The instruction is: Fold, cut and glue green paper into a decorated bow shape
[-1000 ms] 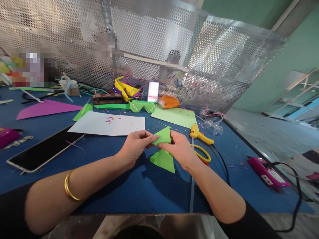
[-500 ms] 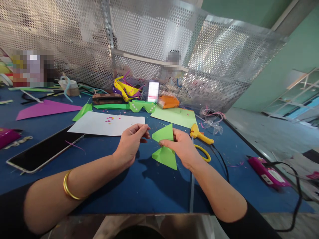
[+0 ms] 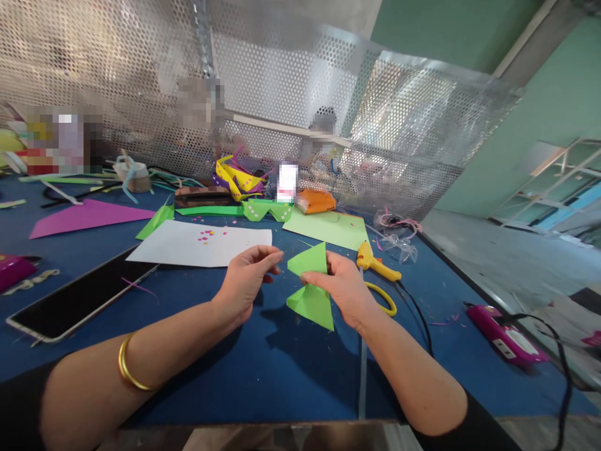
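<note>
Between thumb and fingers of my right hand [image 3: 345, 285] is a folded piece of green paper [image 3: 310, 304], pinched at its narrow middle so two wide flaps stick out above and below. My left hand [image 3: 248, 275] hovers just left of it, thumb and forefinger pressed together; whatever they pinch, if anything, is too small to make out. A yellow glue gun [image 3: 378, 263] lies right of my right hand, a clear glue stick [image 3: 363, 376] running toward the front edge. Partly behind my right wrist are yellow scissor handles [image 3: 385, 300].
White paper [image 3: 164, 247] with tiny pink pieces lies left, beside a large black phone [image 3: 70, 304]. Behind are green paper glasses [image 3: 267, 210], an orange packet [image 3: 315, 202] and light green paper [image 3: 328, 228]. A magenta power strip [image 3: 504, 335] with a cable sits right.
The view has tilted slightly upward, so the table appears a little lower. Both hands keep nearly the same pose, with the green paper still in my right hand.
</note>
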{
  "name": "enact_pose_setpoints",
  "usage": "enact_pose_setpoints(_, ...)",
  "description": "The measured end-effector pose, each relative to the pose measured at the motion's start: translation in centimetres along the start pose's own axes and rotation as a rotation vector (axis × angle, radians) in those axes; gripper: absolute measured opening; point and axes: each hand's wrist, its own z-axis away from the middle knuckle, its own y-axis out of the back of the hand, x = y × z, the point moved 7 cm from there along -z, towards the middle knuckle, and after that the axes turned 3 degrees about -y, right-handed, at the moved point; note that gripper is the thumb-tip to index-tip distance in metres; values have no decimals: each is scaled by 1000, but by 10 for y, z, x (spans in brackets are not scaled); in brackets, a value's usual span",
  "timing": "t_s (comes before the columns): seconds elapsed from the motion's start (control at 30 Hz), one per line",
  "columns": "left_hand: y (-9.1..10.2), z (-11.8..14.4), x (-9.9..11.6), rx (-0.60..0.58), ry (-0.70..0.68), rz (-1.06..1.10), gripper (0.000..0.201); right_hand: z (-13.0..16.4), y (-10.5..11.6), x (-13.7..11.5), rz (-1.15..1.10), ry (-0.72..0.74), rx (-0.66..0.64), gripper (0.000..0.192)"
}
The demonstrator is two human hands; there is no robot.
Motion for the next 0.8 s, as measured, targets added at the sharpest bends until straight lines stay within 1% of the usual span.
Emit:
enact_pose_setpoints(0.13,2,-2,-4,-6,38,-1,33,-1,-2,1,-31,-23,-4,28)
enact_pose_setpoints(0.33,-7,-1,-4,-131,57,77,35,2,-5,-2,-55,-14,-16,26)
enact_pose_setpoints(0.4,-8,-1,-6,-153,70,98,35,2,-5,-2,-48,-11,-14,26)
enact_pose_setpoints(0.57,-7,0,-10,-144,107,113,36,-1,-2,0,-18,9,-4,27)
enact_pose_setpoints(0.63,-6,0,-8,-121,94,93,37,-2,-1,-1,-5,23,-1,27)
enact_pose_setpoints(0.73,-2,-1,-5,-68,73,32,31,-2,-1,-2,-18,24,-9,28)
enact_pose_setpoints(0.8,-2,-1,-5,-60,80,3,33,-2,-1,-2,-21,17,-4,29)
